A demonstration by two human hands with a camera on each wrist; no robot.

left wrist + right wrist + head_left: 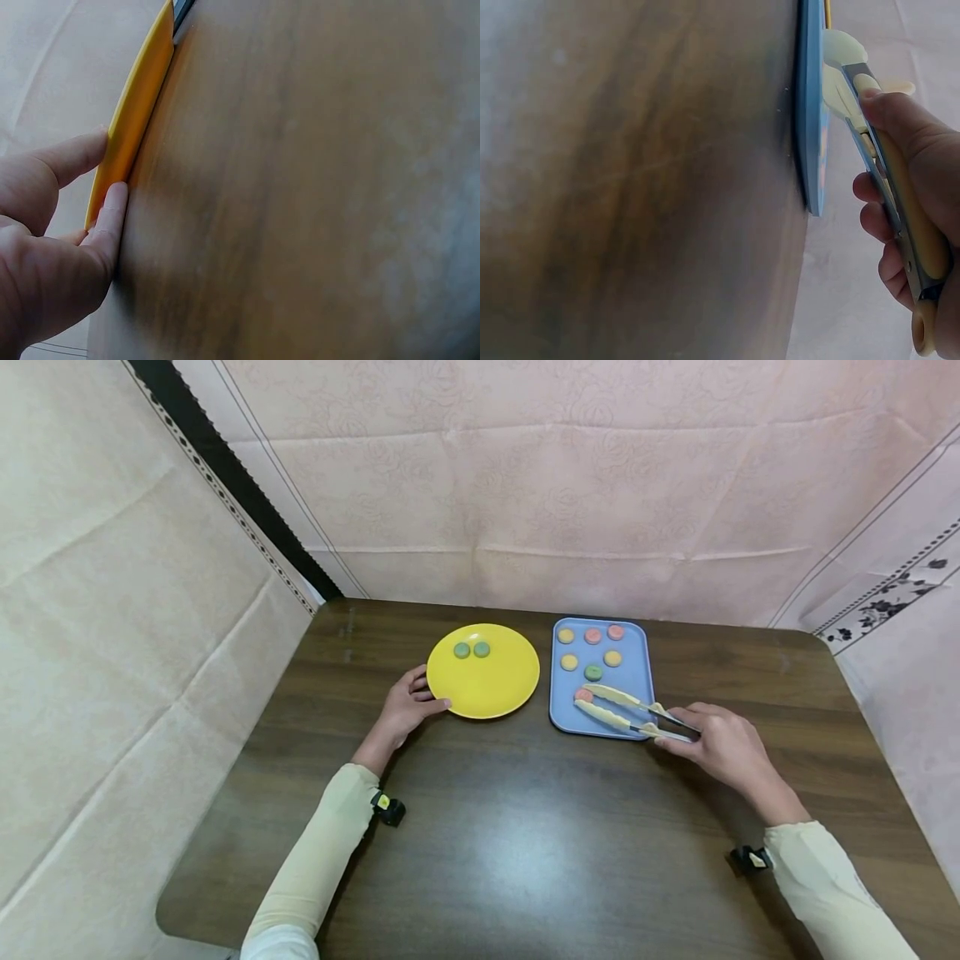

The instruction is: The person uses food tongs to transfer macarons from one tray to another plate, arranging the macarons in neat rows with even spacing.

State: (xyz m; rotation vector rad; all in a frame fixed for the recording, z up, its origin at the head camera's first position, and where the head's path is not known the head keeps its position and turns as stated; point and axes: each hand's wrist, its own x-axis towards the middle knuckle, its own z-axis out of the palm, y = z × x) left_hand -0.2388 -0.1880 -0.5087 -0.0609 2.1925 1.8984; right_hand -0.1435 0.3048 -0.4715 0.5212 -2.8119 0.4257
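Note:
My left hand point(407, 703) holds the near-left rim of a round yellow plate point(487, 697), with the thumb and fingers against its edge in the left wrist view. Two small green discs, one of them a green disc point(461, 650), lie on the plate. My right hand point(723, 745) grips a pair of tongs point(900, 202) with cream tips and handles. Over the blue tray point(562, 717), the tips spread to either side of a pink disc point(583, 695). Just behind it lies a green disc point(593, 672).
Farther back on the tray are several more discs, including a yellow disc point(569, 662) and a pink disc point(616, 632). Plate and tray stand side by side near the back edge of the brown wooden table point(465, 860). Patterned pale cloth point(562, 493) hangs behind.

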